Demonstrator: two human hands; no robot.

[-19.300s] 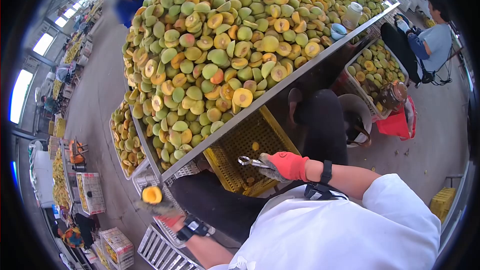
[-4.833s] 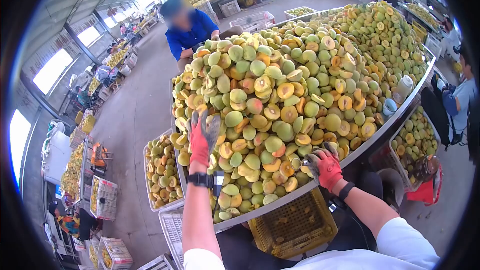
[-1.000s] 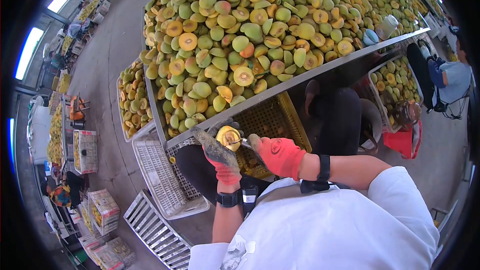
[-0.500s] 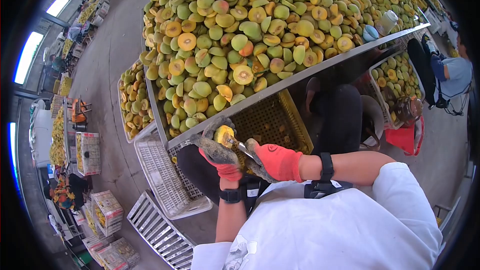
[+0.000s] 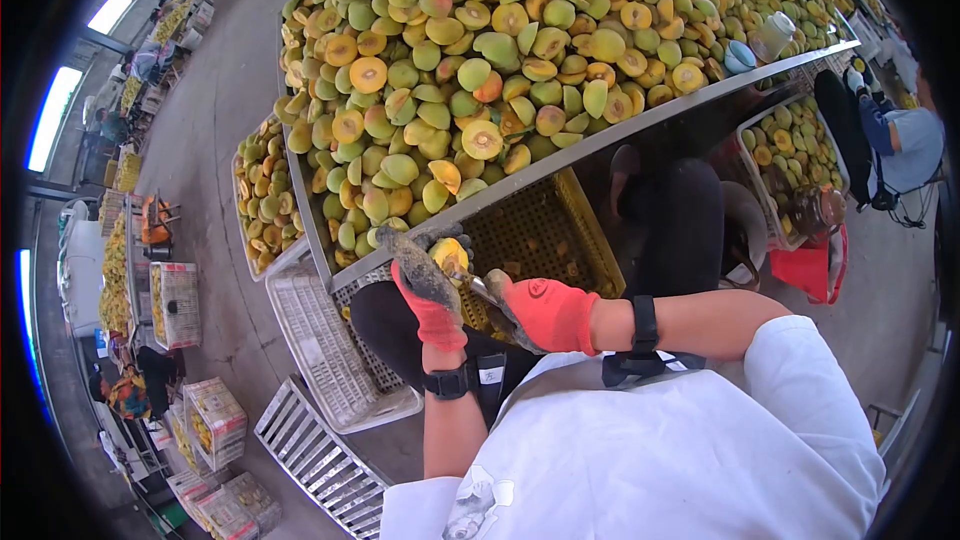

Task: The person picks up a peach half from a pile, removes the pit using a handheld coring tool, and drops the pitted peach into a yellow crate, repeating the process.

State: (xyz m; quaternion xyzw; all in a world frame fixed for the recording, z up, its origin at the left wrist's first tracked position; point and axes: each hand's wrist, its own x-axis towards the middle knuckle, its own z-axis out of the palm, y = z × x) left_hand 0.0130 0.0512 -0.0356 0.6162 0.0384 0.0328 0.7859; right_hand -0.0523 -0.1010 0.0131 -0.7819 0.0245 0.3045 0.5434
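My left hand point(image 5: 428, 285), in a red glove with dirty grey palm and fingers, is closed around a peach half point(image 5: 450, 254) with yellow flesh facing up. My right hand point(image 5: 545, 313), gloved the same way, grips a hand tool with a metal shaft point(image 5: 479, 287). Its tip meets the flesh of the peach half; the exact shape of the tip is hidden. Both hands are over my lap, just in front of the metal table edge point(image 5: 540, 168). Beyond that edge lies a large heap of halved green and yellow peaches point(image 5: 480, 75).
Below the table edge sits a yellow plastic crate point(image 5: 590, 240) with scraps inside. White crates point(image 5: 320, 350) stand at my left, and a crate of peach halves point(image 5: 790, 155) at my right beside a red bag point(image 5: 815, 270). A light-blue cup point(image 5: 740, 58) rests near the table rim. Another person point(image 5: 905, 135) sits far right.
Both hands have shifted slightly left in view, still holding the peach half and the tool. The peach half is turned a little, and the tool tip remains against it.
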